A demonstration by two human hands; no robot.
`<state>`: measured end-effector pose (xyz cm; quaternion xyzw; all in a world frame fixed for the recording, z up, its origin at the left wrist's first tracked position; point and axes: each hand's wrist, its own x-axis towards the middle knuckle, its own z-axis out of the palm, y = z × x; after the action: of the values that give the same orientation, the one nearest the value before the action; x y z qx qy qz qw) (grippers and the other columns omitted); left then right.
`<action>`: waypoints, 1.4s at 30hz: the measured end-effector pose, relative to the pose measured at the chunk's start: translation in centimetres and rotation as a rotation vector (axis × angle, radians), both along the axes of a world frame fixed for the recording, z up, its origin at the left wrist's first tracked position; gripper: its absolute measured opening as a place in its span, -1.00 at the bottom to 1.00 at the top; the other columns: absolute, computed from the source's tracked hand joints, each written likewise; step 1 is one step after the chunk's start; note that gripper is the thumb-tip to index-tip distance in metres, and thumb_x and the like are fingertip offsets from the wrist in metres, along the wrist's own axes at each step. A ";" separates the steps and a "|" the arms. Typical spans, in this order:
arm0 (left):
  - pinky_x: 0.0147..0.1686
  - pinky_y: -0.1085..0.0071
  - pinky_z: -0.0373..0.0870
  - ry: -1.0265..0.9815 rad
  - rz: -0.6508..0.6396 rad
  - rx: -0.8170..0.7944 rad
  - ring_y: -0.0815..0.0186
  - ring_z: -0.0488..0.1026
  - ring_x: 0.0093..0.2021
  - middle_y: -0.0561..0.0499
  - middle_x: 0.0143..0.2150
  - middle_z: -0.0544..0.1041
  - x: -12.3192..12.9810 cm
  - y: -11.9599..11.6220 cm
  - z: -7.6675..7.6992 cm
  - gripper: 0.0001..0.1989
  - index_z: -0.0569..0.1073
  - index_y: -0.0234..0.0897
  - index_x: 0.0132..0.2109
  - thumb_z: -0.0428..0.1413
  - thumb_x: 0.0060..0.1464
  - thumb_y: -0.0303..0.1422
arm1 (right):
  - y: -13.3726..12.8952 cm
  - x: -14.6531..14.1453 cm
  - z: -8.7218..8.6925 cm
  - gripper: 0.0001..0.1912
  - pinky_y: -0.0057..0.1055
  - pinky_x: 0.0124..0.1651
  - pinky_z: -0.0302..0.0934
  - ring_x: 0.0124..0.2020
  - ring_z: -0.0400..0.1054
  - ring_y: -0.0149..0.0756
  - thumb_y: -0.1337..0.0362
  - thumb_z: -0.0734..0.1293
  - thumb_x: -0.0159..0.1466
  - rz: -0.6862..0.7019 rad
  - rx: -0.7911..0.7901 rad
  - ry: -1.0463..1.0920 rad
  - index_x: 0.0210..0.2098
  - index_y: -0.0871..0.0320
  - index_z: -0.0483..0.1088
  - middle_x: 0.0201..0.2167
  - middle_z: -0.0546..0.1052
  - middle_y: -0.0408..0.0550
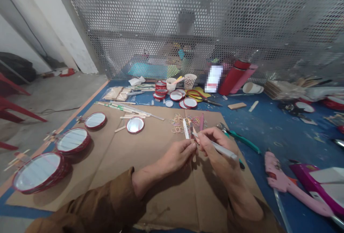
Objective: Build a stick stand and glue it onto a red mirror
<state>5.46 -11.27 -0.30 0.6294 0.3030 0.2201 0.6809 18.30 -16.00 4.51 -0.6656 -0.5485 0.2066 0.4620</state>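
Observation:
My left hand is closed on a wooden craft stick, whose lower end shows below the fingers. My right hand grips a light grey pen-shaped tool; its tip meets the stick near my left fingertips. Whether it is a marker or a knife I cannot tell. Just beyond the hands lie a white marker, a pink pen-like stick and a heap of rubber bands. A round mirror-like disc with a red rim rests on the cardboard.
Three red drum-shaped pieces with sticks line the left side. Green-handled pliers, a pink glue gun and a magenta object lie rightward. Behind stand paper cups, a red bottle and a perforated metal panel.

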 end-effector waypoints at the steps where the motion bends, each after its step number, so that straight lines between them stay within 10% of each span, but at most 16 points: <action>1: -0.63 0.52 0.00 -0.004 0.001 0.007 0.51 0.09 -0.68 0.18 -0.66 0.18 0.0 0.0 0.0 -0.54 0.23 -0.27 -0.41 -0.15 0.23 0.02 | 0.0 0.0 0.0 -0.68 -0.49 -0.51 0.16 -0.56 0.29 -0.39 0.02 0.25 0.27 0.001 0.002 0.001 -0.42 0.14 0.37 -0.60 0.42 -0.17; 42: -0.63 0.53 0.02 -0.005 0.004 -0.023 0.51 0.11 -0.67 0.18 -0.64 0.20 0.0 0.0 -0.3 -0.51 0.25 -0.27 -0.39 -0.14 0.20 0.07 | 0.1 -0.3 0.6 -0.67 -0.49 -0.55 0.12 -0.60 0.26 -0.40 0.02 0.27 0.24 -0.025 0.027 0.013 -0.48 0.13 0.36 -0.63 0.41 -0.18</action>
<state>5.47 -11.28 -0.61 0.6205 0.3051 0.2194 0.6883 17.97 -15.90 5.12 -0.6648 -0.5400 0.1978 0.4767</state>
